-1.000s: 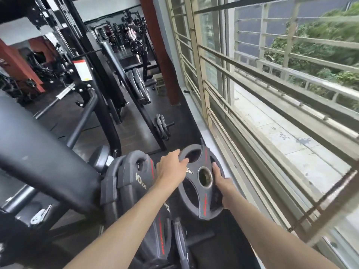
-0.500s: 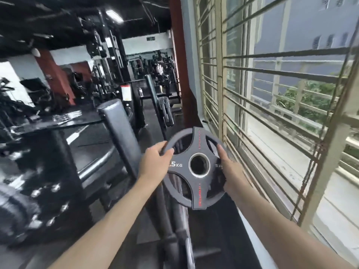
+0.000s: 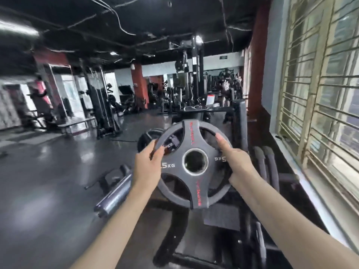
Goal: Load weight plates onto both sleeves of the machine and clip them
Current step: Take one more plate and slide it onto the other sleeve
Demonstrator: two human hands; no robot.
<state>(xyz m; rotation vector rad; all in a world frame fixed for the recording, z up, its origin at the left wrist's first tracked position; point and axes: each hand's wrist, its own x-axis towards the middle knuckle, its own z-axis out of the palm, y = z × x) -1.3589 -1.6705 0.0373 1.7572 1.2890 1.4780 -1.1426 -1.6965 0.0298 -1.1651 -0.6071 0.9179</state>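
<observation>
I hold one weight plate [image 3: 194, 164], with one centre hole and three grip openings cut through it; two "KG" markings and two red stripes of lettering show on its face. Two hands are on it: my left hand [image 3: 148, 164] and my right hand [image 3: 236, 162], one on each side. One steel sleeve [image 3: 114, 195] lies low to my left. At least two more dark plates [image 3: 267, 164] stand on edge to my right; blur keeps me from counting further. Two red pillars [image 3: 138, 84] show across the gym, one nearer by the window.
</observation>
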